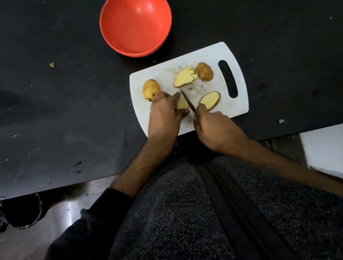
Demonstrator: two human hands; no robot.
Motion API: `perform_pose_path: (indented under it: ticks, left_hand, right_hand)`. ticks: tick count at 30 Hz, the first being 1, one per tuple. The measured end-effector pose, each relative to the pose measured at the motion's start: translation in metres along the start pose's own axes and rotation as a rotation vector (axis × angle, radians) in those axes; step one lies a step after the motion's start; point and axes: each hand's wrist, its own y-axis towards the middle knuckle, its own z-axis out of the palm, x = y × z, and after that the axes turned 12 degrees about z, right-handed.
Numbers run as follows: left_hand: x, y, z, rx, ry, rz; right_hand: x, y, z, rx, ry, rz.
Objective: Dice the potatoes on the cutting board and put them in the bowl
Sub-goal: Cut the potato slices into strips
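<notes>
A white cutting board (240, 105) lies on the black counter. On it my left hand (163, 117) grips a potato piece (182, 103). My right hand (215, 127) holds a knife (188, 100) whose blade rests against that piece. A whole potato (150, 89) sits at the board's left. Cut slices (184, 76) lie in the middle, with a skin-side-up half (204, 71) beside them. One half (210, 100) lies cut face up by my right hand. The red bowl (135, 19) stands empty beyond the board.
Small potato scraps lie on the counter at the left (51, 64) and near the front right edge (281, 121). The counter's front edge (62, 186) runs just below my forearms.
</notes>
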Motion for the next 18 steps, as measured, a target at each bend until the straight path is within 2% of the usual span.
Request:
perform_pose_path:
  ticks: [13, 18]
  left_hand:
    - [-0.004, -0.002, -0.001, 0.054, 0.183, -0.016]
    - [-0.010, 0.002, -0.003, 0.089, 0.184, -0.045]
  right_hand:
    - [-0.001, -0.002, 0.003, -0.031, 0.002, -0.033]
    - [-0.001, -0.002, 0.008, -0.031, -0.005, -0.046]
